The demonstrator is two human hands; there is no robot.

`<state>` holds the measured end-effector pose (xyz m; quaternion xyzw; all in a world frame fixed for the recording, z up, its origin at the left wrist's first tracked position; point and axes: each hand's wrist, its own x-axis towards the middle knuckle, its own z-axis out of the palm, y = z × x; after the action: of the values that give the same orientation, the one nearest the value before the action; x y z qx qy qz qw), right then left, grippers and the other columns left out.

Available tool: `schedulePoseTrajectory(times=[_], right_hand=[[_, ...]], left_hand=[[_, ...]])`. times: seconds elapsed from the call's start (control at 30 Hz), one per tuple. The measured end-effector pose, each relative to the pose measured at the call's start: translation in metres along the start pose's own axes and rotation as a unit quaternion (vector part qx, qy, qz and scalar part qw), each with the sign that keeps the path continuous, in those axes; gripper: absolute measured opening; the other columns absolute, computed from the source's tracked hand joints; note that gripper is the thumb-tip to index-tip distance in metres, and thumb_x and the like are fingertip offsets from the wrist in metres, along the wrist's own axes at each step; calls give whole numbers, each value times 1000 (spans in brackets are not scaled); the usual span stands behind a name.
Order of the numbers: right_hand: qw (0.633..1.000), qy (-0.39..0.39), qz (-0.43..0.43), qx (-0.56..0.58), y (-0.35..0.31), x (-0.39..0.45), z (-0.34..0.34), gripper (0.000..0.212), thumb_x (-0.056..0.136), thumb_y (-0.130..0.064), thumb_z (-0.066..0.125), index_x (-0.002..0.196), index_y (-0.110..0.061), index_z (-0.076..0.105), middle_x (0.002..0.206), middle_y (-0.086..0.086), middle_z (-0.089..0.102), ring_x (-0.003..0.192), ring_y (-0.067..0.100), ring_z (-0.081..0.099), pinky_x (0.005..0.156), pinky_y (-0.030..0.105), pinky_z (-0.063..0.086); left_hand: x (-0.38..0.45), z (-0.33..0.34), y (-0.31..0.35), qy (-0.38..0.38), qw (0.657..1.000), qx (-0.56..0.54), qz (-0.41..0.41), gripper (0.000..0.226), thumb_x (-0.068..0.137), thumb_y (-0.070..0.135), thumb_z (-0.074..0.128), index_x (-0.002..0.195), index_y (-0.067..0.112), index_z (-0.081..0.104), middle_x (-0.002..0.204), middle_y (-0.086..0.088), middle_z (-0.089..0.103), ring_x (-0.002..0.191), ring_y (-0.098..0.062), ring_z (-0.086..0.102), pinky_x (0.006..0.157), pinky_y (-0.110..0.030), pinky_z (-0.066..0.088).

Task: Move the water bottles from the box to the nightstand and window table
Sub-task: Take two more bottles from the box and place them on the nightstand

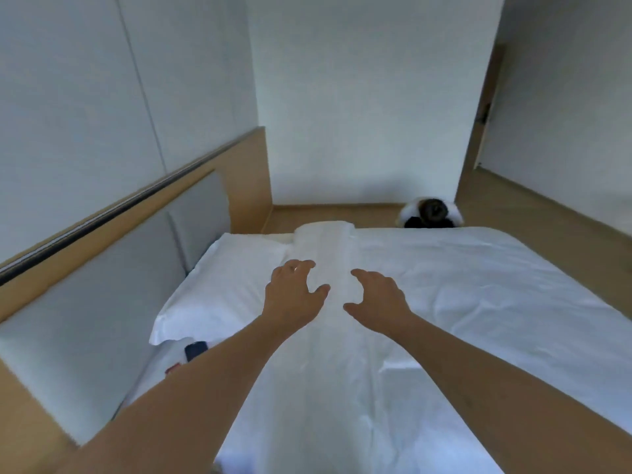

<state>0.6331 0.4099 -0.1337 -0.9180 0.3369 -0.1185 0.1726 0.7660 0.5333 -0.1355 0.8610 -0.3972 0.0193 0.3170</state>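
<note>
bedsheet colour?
White, plain with no pattern: the bedsheet shows best in the head view, the only one here.

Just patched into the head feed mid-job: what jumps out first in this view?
Two bare hands, left hand and right hand, reach forward with fingers spread, holding nothing, above a white bed. A pillow lies at left by the headboard; a black-and-white object sits beyond the far edge. No bottles or box show.
</note>
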Motion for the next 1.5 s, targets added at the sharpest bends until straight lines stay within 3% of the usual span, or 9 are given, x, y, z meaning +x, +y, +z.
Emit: schedulePoseTrajectory(times=[0.2,0.53,0.63,0.83,1.03,1.27,1.5], right_hand=[[991,63,114,-25,169,-43,-91,71,90,-44,68,151,-27,37,144,3,51,132,28,47,102,43,43],[947,137,287,-48,389,-141,-200,72,89,-43,68,152,-25,37,142,3,54,130,29,49,103,43,45],[925,154,345,-45,439,-172,-221,72,89,-41,67,152,-26,36,138,5,56,128,30,50,99,41,44],[869,187,456,-37,530,-229,-251,76,89,-42,67,155,-30,31,149,-1,49,134,29,44,107,44,41],[801,230,550,-56,614,-254,-293,78,85,-43,68,154,-31,33,142,6,53,132,31,46,102,44,42],[731,275,621,-60,695,-258,-350,75,85,-42,69,152,-29,36,139,6,55,129,30,49,103,44,44],[694,291,657,-51,776,-277,-375,78,88,-41,69,156,-30,32,148,5,50,136,29,44,109,47,42]], left_hand=[[15,107,169,-69,991,-37,109,59,93,51,63,146,27,50,152,0,47,141,-26,39,112,-43,37],[-13,260,417,-177,943,-83,270,59,93,48,65,144,22,52,150,-2,50,137,-27,42,108,-44,43],[-28,297,478,-210,919,-97,318,58,93,47,65,144,21,52,149,-2,50,136,-27,42,107,-44,44],[-52,370,591,-275,857,-123,419,52,92,45,65,138,23,56,141,-1,54,131,-27,46,102,-41,45],[-58,440,701,-332,789,-162,490,56,91,47,63,142,25,51,144,2,47,132,-24,45,106,-41,43],[-50,497,817,-356,723,-178,565,54,93,47,61,141,25,52,145,4,49,133,-24,43,108,-39,41],[-64,562,901,-389,677,-174,600,56,94,47,61,144,25,51,147,2,48,133,-26,43,109,-38,40]])
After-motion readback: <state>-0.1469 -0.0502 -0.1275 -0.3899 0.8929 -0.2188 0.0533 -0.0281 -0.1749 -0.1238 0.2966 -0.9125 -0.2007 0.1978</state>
